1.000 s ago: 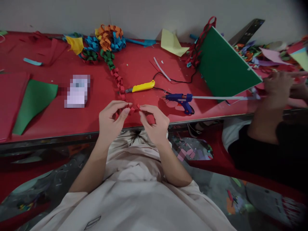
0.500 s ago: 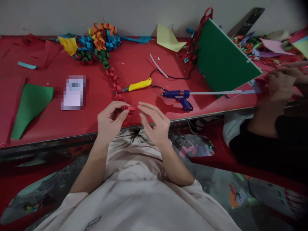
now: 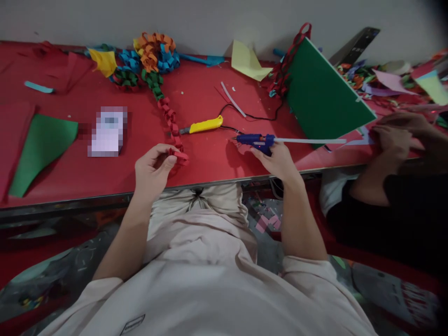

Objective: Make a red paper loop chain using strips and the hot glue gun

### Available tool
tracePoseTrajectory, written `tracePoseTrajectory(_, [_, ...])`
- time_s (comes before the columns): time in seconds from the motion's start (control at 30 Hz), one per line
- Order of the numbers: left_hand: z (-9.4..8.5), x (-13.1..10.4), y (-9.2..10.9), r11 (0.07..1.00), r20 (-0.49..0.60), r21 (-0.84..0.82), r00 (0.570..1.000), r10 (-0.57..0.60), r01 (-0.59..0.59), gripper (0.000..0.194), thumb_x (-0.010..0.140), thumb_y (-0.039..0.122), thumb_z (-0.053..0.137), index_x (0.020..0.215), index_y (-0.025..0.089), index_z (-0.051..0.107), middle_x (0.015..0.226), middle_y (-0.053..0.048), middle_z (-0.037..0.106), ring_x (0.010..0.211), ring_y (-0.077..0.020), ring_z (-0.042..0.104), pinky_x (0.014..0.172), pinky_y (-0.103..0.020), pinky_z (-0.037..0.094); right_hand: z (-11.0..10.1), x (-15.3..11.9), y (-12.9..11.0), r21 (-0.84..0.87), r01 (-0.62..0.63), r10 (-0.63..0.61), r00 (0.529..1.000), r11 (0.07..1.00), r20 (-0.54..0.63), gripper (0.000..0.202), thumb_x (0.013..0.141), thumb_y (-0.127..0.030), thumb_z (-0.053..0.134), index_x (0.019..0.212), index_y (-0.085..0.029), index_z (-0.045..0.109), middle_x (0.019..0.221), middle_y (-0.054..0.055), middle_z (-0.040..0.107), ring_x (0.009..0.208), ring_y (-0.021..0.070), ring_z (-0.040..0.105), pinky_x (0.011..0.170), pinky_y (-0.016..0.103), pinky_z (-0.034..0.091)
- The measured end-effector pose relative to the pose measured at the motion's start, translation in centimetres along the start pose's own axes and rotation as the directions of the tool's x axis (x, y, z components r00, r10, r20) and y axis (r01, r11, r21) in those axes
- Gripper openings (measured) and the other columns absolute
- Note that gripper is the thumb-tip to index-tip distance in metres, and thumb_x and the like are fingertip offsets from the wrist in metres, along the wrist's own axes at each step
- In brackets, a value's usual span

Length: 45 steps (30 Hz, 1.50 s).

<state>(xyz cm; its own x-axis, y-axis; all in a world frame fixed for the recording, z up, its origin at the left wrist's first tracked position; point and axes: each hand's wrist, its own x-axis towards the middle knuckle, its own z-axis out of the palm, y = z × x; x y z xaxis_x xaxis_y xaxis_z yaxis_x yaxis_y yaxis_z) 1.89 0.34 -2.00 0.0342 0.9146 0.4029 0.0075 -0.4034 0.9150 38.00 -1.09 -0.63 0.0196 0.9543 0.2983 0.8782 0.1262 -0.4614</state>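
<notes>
Between the thumb and fingers of my left hand (image 3: pixel 154 169) is the red end link of a paper chain (image 3: pixel 170 116), just above the table's front edge. The chain runs back from there through red and green links to a heap of orange and blue ones. My right hand (image 3: pixel 280 161) is wrapped round the handle of a blue glue gun (image 3: pixel 255 140). Its nozzle points left, and a long white glue stick (image 3: pixel 311 140) sticks out of its back. A yellow utility knife (image 3: pixel 206 124) lies between my hands, farther back.
On the red table (image 3: pixel 206 163) are a blurred-out pale rectangle (image 3: pixel 108 132), green paper (image 3: pixel 45 151) and yellow paper (image 3: pixel 248 60). A green board (image 3: pixel 325 93) leans at the right. Beyond it, a co-worker's hands (image 3: pixel 399 133) are over paper pieces.
My right hand has moved right, away from the paper chain, and closed round the glue gun's handle. My left hand still pinches the red link, slightly farther left.
</notes>
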Motion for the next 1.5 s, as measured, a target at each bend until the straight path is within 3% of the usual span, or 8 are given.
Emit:
tracePoseTrajectory(0.1, [0.1,-0.1,0.3,1.0,0.026,0.004,0.999,0.029,-0.029,0.027,0.091,0.046,0.078,0.097,0.02,0.076,0.091,-0.006,0.075,0.08,-0.0157,0.072,0.074,-0.027,0.059,0.4,0.0,-2.8,0.113,0.006,0.002,0.998,0.994,-0.068,0.041,0.094,-0.057,0.063,0.1,-0.019,0.076,0.097,0.013,0.076,0.097,0.0329,0.072,0.091,0.049,0.056])
tracePoseTrajectory(0.2, [0.0,-0.1,0.2,0.996,0.041,-0.013,0.995,0.088,-0.088,0.024,0.093,0.044,0.076,0.099,0.021,0.076,0.091,-0.006,0.075,0.082,-0.0166,0.071,0.075,-0.029,0.058,0.3,-1.5,-6.9,0.21,0.157,-0.128,0.981,0.965,-0.144,0.038,0.095,-0.058,0.062,0.101,-0.022,0.072,0.101,0.01,0.073,0.097,0.0296,0.07,0.092,0.047,0.056])
tracePoseTrajectory(0.3, [0.0,-0.1,0.1,0.991,0.057,-0.04,0.99,0.128,-0.126,0.021,0.094,0.042,0.075,0.101,0.022,0.076,0.093,-0.007,0.075,0.082,-0.0169,0.07,0.073,-0.029,0.057,-0.2,-2.6,-10.2,0.246,0.317,-0.301,0.948,0.916,-0.099,0.038,0.093,-0.063,0.065,0.099,-0.026,0.066,0.097,0.007,0.068,0.094,0.0283,0.066,0.09,0.047,0.053])
tracePoseTrajectory(0.43, [-0.1,-0.1,0.2,0.987,0.065,-0.042,0.985,0.158,-0.156,0.019,0.093,0.04,0.076,0.099,0.022,0.077,0.094,-0.007,0.074,0.082,-0.0167,0.067,0.07,-0.029,0.054,-0.6,-2.7,-12.2,0.232,0.408,-0.411,0.911,0.883,-0.034,0.032,0.094,-0.056,0.067,0.089,-0.025,0.061,0.091,0.005,0.067,0.088,0.0262,0.063,0.086,0.043,0.046])
tracePoseTrajectory(0.77, [-0.2,-0.2,0.7,0.998,0.038,-0.015,0.997,0.065,-0.064,0.036,0.085,0.058,0.08,0.092,0.022,0.078,0.09,-0.007,0.072,0.083,-0.0189,0.066,0.071,-0.031,0.054,-0.2,-2.3,-12.8,0.098,0.406,-0.409,0.913,0.909,0.01,0.036,0.094,-0.058,0.066,0.086,-0.024,0.057,0.089,0.004,0.066,0.083,0.024,0.063,0.082,0.042,0.044])
tracePoseTrajectory(1.5, [-0.1,-0.4,0.6,0.996,0.042,0.0,0.995,0.087,-0.087,0.023,0.089,0.047,0.08,0.095,0.025,0.079,0.091,-0.006,0.073,0.083,-0.0188,0.066,0.073,-0.033,0.055,0.7,-2.8,-12.2,0.066,0.41,-0.41,0.912,0.91,-0.024,0.038,0.096,-0.06,0.062,0.084,-0.024,0.057,0.087,0.006,0.065,0.083,0.0254,0.062,0.083,0.043,0.042])
